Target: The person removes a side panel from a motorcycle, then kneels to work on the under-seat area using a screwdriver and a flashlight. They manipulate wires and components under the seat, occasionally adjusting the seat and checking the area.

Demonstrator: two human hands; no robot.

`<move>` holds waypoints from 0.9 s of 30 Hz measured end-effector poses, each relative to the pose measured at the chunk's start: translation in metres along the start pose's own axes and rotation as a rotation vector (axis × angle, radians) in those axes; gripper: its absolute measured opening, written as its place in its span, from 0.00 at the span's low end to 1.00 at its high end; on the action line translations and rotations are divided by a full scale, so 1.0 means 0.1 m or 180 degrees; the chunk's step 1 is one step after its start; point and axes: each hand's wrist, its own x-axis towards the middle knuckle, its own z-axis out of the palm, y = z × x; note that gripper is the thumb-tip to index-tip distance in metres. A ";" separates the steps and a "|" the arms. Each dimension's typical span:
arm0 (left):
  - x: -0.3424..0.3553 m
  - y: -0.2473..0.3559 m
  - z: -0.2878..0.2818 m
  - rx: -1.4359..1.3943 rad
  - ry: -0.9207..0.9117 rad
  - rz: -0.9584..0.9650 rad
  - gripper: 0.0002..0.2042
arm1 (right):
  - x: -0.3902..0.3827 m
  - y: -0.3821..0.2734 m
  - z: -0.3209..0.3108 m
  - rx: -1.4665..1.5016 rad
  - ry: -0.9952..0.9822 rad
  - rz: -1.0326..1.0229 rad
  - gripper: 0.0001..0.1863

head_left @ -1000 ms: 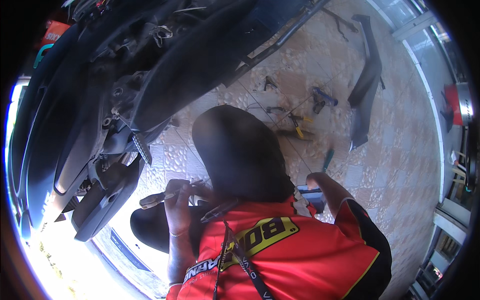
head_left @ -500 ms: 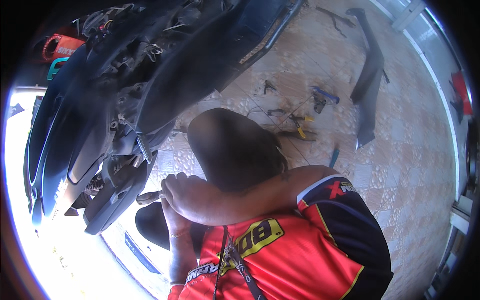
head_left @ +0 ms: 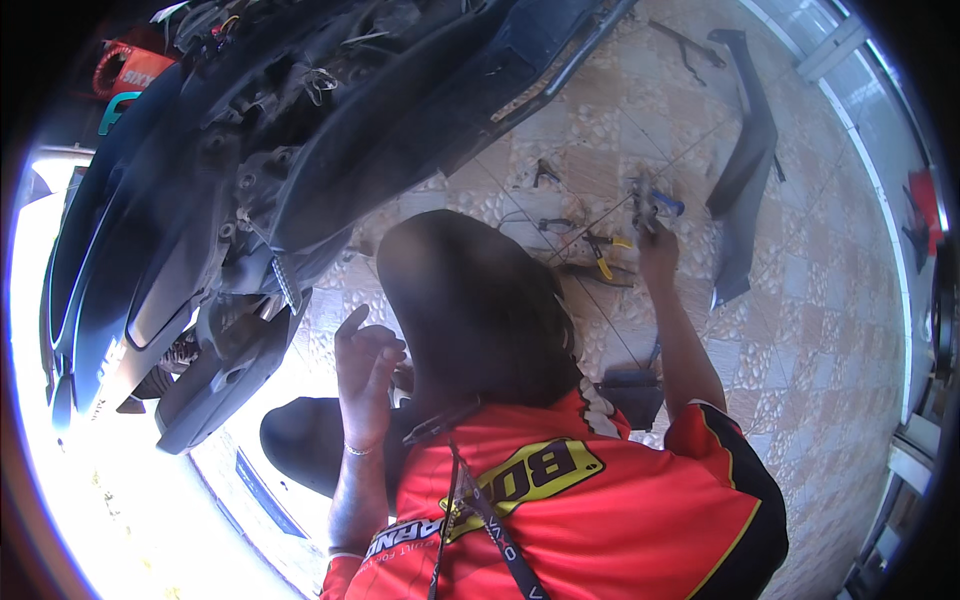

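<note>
My right hand [head_left: 656,248] reaches out to the floor tools, its fingers closed around something greyish beside a blue-handled tool [head_left: 667,203]. What it grips is too small and blurred to name. Close to that hand lie yellow-handled pliers [head_left: 604,255]. My left hand [head_left: 368,378] is raised beside my knee, the index finger stretched out and the other fingers bent, apart from the thumb. No held thing can be made out in it. Left of it stands a dark scooter [head_left: 350,180] with its inner parts exposed and a footrest [head_left: 286,280] sticking out.
A long dark body panel [head_left: 745,170] lies on the tiled floor [head_left: 800,380] to the right. Small dark pliers [head_left: 545,173] and a thin dark strip [head_left: 685,50] lie farther off. A black box-like thing [head_left: 632,392] rests near my right side.
My hands were together at the left around a small handle-like thing. My right hand has since swung right to the floor tools; my left hand has stayed near the knee and its fingers have spread.
</note>
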 end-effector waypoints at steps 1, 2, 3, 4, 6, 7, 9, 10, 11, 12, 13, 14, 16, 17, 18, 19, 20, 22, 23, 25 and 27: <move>0.02 -0.04 -0.01 -0.0013 0.0021 -0.0015 0.30 | -0.04 0.44 0.02 -0.0434 0.0000 -0.0089 0.15; 0.04 -0.08 -0.02 -0.0033 0.0034 -0.0050 0.30 | -0.10 0.80 0.03 -0.1004 -0.0162 0.0208 0.16; 0.05 -0.12 -0.03 -0.0049 0.0056 -0.0089 0.31 | -0.16 1.08 0.05 -0.0926 -0.0205 0.0591 0.18; 0.06 -0.15 -0.04 -0.0023 0.0038 -0.0104 0.31 | -0.21 1.25 0.10 -0.0962 -0.0385 0.1346 0.21; 0.08 -0.18 -0.04 0.0033 -0.0010 -0.0099 0.33 | -0.26 1.29 0.32 -0.1638 0.0399 0.1222 0.25; 0.10 -0.19 -0.04 0.0026 0.0023 -0.0169 0.33 | -0.25 1.19 0.44 -0.1980 0.0806 0.1210 0.27; 0.13 -0.20 -0.02 0.0063 0.0060 -0.0258 0.34 | -0.03 0.81 0.78 -0.1408 0.0635 0.0586 0.34; 0.14 -0.21 -0.01 0.0051 0.0088 -0.0298 0.36 | 0.12 0.57 0.97 -0.0983 0.0530 0.0168 0.35; 0.16 -0.21 0.00 0.0027 0.0101 -0.0301 0.36 | 0.24 0.31 1.19 -0.0869 0.0276 0.0029 0.37; 0.17 -0.22 0.01 0.0006 0.0111 -0.0300 0.35 | 0.34 0.05 1.43 -0.0752 0.0052 -0.0129 0.39; 0.17 -0.23 0.01 -0.0017 0.0132 -0.0292 0.35 | 0.45 -0.20 1.68 -0.0735 -0.0356 0.0168 0.41; 0.19 -0.23 0.00 0.0054 0.0095 -0.0239 0.36 | 0.53 -0.40 1.90 -0.0659 -0.0786 0.0421 0.43; 0.19 -0.25 0.00 0.0036 0.0140 -0.0219 0.37 | 0.65 -0.61 2.27 -0.0931 -0.1299 0.0922 0.46; 0.19 -0.26 -0.01 0.0026 0.0188 -0.0169 0.38 | 0.72 -0.72 2.47 -0.0915 -0.1444 0.0994 0.48; 0.17 -0.26 -0.02 -0.0039 0.0267 -0.0322 0.41 | 0.71 -0.75 2.61 -0.1046 -0.1439 0.0749 0.50; 0.16 -0.26 -0.02 -0.0254 0.0305 -0.0341 0.41 | 0.71 -0.75 2.69 -0.1085 -0.1359 0.0232 0.46; 0.15 -0.26 -0.05 -0.0123 0.0249 -0.0303 0.42 | 0.71 -0.74 2.75 -0.1358 -0.1400 0.0092 0.43; 0.16 -0.29 -0.09 0.0079 0.0167 -0.0203 0.42 | 0.72 -0.72 2.77 -0.2346 -0.1082 -0.0722 0.39; 0.17 -0.32 -0.11 0.0187 0.0136 -0.0127 0.43 | 0.71 -0.74 2.76 -0.1962 -0.1204 -0.0400 0.36; 0.21 -0.38 -0.16 0.0088 0.0125 -0.0216 0.44 | 0.71 -0.74 2.57 -0.1274 -0.1514 0.0353 0.32; 0.22 -0.44 -0.18 0.0100 0.0174 -0.0375 0.46 | 0.70 -0.85 2.27 -0.0495 -0.1348 0.0868 0.30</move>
